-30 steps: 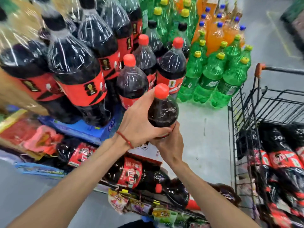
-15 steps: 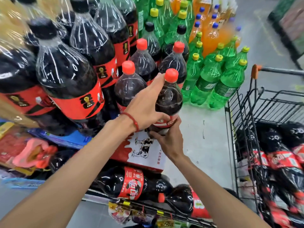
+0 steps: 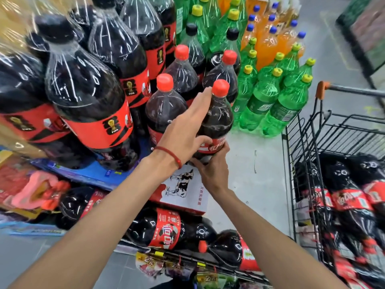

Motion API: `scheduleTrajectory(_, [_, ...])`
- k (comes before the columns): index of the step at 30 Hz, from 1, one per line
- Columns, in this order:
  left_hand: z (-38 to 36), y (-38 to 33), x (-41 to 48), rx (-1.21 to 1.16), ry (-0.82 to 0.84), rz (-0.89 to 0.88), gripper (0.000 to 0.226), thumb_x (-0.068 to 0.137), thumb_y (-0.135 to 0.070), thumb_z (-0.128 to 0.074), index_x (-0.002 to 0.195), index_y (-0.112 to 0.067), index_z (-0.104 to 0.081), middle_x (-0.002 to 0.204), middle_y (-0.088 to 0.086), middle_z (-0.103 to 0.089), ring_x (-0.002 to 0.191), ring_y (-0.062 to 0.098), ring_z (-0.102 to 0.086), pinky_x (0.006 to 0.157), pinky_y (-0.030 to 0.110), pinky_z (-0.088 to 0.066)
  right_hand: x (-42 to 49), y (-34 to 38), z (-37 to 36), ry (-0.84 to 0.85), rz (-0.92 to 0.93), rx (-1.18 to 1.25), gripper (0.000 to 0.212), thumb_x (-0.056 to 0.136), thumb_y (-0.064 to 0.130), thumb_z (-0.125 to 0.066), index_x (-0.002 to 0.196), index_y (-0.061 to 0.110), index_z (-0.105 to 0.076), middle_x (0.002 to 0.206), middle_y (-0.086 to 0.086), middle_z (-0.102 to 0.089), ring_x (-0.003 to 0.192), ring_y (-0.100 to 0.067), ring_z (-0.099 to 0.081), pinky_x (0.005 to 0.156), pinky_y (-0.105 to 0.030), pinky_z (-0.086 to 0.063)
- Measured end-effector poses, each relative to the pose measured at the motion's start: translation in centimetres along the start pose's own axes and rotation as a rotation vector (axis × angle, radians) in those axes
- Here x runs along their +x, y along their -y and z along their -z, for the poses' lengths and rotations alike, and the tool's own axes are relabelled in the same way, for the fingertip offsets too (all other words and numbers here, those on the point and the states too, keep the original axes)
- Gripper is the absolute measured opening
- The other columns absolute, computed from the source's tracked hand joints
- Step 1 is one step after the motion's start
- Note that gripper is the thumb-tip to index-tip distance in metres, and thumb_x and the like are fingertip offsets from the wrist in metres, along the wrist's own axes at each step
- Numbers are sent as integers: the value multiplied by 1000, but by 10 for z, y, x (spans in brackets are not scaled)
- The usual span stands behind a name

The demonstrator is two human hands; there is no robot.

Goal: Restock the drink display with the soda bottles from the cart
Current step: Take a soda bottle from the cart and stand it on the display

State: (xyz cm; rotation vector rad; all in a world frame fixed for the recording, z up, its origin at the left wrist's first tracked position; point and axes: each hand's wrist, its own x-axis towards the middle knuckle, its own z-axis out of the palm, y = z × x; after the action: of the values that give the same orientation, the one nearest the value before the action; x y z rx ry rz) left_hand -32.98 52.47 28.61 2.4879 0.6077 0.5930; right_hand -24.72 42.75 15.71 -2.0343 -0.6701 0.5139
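A cola bottle (image 3: 220,119) with a red cap stands upright at the front right of the red-capped cola bottles (image 3: 166,105) in the drink display. My left hand (image 3: 183,132) holds its left side, fingers stretched up to the cap and thumb across the red label. Beneath it, my right hand (image 3: 212,170) grips the bottle's base, which sits at the edge of a white carton (image 3: 183,190) with a cow drawing. At the right, a black wire cart (image 3: 291,163) holds several more cola bottles (image 3: 350,201) lying down.
Large shrink-wrapped black-capped cola bottles (image 3: 87,90) crowd the left. Green soda bottles (image 3: 264,97) and orange ones (image 3: 268,44) stand on the floor behind. More cola bottles (image 3: 170,228) lie on a low shelf below the carton. Bare grey floor (image 3: 256,163) separates display and cart.
Both hands carried the bottle forward from in front of the display and set it beside the other red-capped bottles. My left fingers have stretched up along its side.
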Motion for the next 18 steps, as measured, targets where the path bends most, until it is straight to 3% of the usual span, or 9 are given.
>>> scheduleTrajectory(3, [-9,1,-9,-5,-48,-20,109,80,-4,-80,162,-15,-10,170,-2,-12,156,12,-11,123,22,-18,-2,-5,7,72,34,-50,90,88,22,-76,151,26,-10,107,13,-67,99,-22,-68,79,-46,-57])
scheduleTrajectory(5, [-17,-2,-18,25,-99,5,101,83,-1,-76,162,-12,-13,169,1,-13,156,13,-12,120,11,-8,-7,-6,18,106,73,-110,79,94,18,-62,154,29,-11,123,6,-64,105,-28,-67,80,-47,-56])
scheduleTrajectory(7, [-26,-7,-26,51,-174,58,94,86,5,-69,162,-13,-17,169,3,-15,155,14,-16,120,11,-8,-13,-7,30,116,94,-161,75,98,18,-56,159,28,-12,150,-2,-48,124,-30,-58,89,-47,-53])
scheduleTrajectory(9, [-36,-17,-34,42,-259,114,87,86,10,-59,161,-14,-21,168,3,-18,154,16,-21,121,15,-12,-21,-12,46,145,86,-194,75,101,16,-55,162,18,-11,163,-6,-31,141,-29,-44,106,-44,-44])
scheduleTrajectory(11, [-45,-26,-44,23,-314,172,85,86,12,-56,160,-14,-24,168,4,-20,153,17,-23,118,8,-10,-31,-17,62,177,79,-161,68,102,17,-55,161,14,-19,163,-7,-30,143,-29,-42,113,-43,-39])
scheduleTrajectory(13, [-55,-39,-57,-10,-331,241,86,84,12,-57,160,-14,-25,166,3,-23,151,17,-26,113,1,-9,-41,-23,81,193,89,-112,56,102,16,-54,154,16,-35,155,-6,-43,138,-27,-48,112,-44,-41])
scheduleTrajectory(15, [-70,-58,-74,-27,-340,290,89,83,11,-56,160,-17,-23,162,5,-28,148,19,-30,118,10,-17,-54,-33,103,202,116,-80,44,102,15,-53,145,19,-48,142,-2,-57,132,-22,-53,107,-39,-44])
scheduleTrajectory(18, [-101,-89,-101,-32,-335,374,83,87,5,-56,159,-23,-27,156,6,-36,143,23,-38,115,36,-36,-74,-52,141,203,130,-21,38,100,12,-54,135,25,-56,130,5,-66,127,-16,-56,105,-38,-45])
